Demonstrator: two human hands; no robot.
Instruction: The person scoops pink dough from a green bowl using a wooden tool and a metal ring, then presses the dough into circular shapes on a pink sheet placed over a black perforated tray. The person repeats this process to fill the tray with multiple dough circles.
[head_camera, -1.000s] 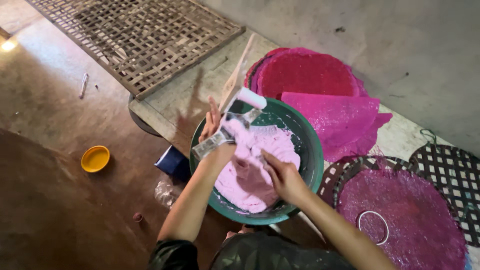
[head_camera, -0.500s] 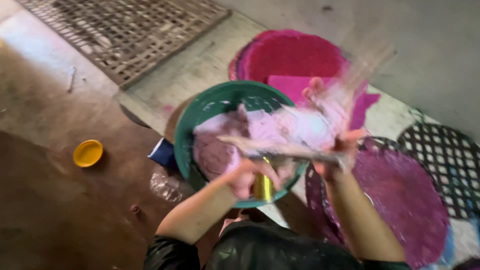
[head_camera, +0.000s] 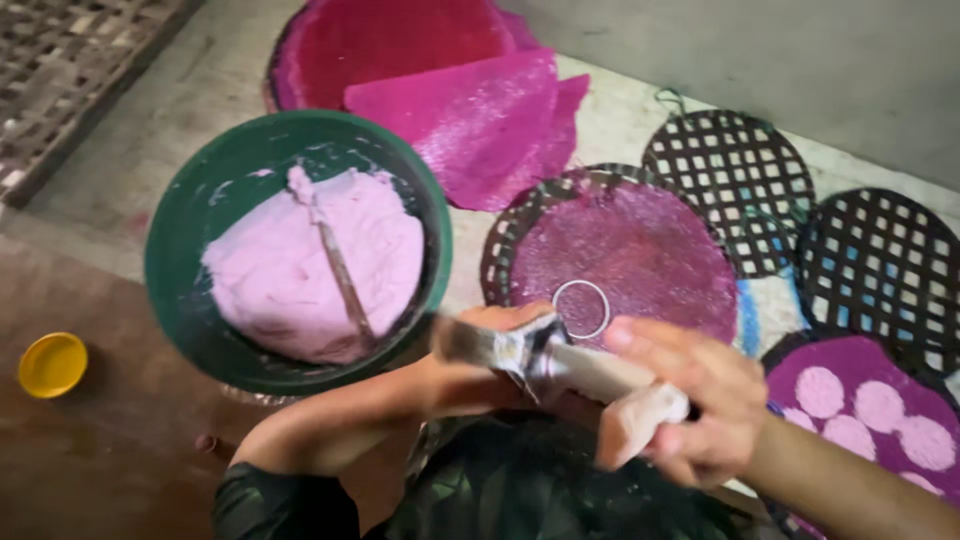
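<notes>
Left hand: the left hand (head_camera: 490, 350) was clenched around the near end of a dough-smeared metal tube (head_camera: 545, 358), held low over the lap.
Right hand: the right hand (head_camera: 700, 400) grasped the tube's far, pale dough-coated end.
Tube: it lay level between both hands, just below the small metal ring (head_camera: 581, 309).
Ring: it rested on a magenta-covered woven mat (head_camera: 640, 250).
Bowl: a green bowl (head_camera: 200, 200) of pink dough (head_camera: 300, 270) stood to the left, with a stick (head_camera: 340, 275) in it.
Farther out: a yellow lid (head_camera: 52, 363) lay on the floor.
</notes>
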